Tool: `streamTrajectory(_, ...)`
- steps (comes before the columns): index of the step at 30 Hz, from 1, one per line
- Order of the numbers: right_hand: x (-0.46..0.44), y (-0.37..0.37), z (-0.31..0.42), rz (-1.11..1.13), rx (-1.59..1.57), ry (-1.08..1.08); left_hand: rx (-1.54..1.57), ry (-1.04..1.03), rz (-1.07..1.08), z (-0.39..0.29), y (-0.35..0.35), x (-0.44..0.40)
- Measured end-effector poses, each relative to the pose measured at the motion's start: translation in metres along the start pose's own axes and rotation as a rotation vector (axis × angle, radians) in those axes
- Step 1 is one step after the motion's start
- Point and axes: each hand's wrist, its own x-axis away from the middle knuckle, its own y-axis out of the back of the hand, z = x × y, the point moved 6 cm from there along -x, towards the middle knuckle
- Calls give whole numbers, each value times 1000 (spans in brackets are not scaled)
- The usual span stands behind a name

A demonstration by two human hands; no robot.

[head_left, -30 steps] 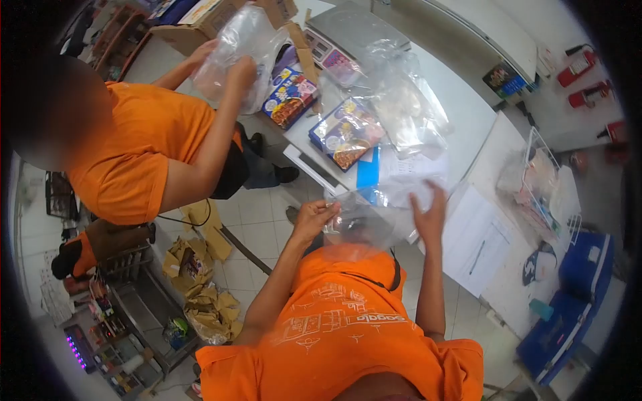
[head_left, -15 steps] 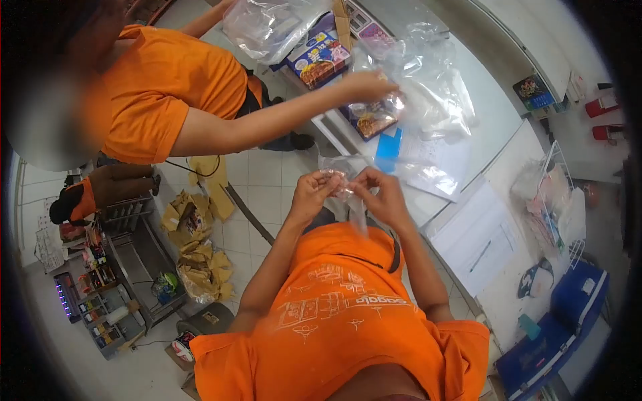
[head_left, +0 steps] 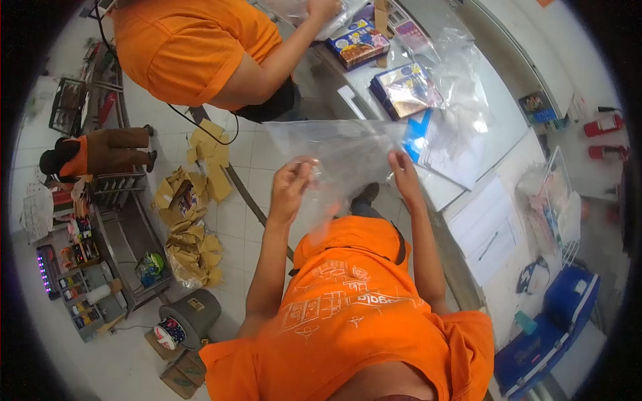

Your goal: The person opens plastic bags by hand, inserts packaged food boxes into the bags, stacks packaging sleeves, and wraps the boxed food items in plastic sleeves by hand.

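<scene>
A clear plastic bag [head_left: 344, 157] is stretched out between my hands, above the floor and in front of my orange shirt. My left hand [head_left: 289, 190] pinches its near left side with curled fingers. At the other side, my right hand [head_left: 404, 175] grips the bag's edge between thumb and fingers. Just beyond my right hand lie a blue card [head_left: 416, 137] and printed papers [head_left: 451, 157]. Farther back on the counter is a stack of dark blue printed boxes [head_left: 406, 90], with more clear plastic bags [head_left: 465, 87] beside it.
A co-worker in an orange shirt [head_left: 194, 50] stands at the far left, one hand on clear plastic near another blue box [head_left: 359, 45]. Torn cardboard [head_left: 187, 220] covers floor at left. A pen [head_left: 488, 245] lies on papers at right, near a blue case [head_left: 548, 334].
The bag, bunched between my fingers before, is now spread wide, with my hands farther apart. The co-worker's arm has drawn back from the box stack. My view has shifted.
</scene>
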Motion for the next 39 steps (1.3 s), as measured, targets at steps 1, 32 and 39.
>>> streamTrajectory(1, -15, 1, -19, -65, 51, 11, 83, 9, -6, 3, 16, 9)
streamTrajectory(32, 162, -281, 24, 885, 558, 748, -18, 369, -196, 173, 174, 158)
streamTrajectory(39, 163, -231, 24, 797, 530, 461, -324, 264, -181, 169, 156, 136)
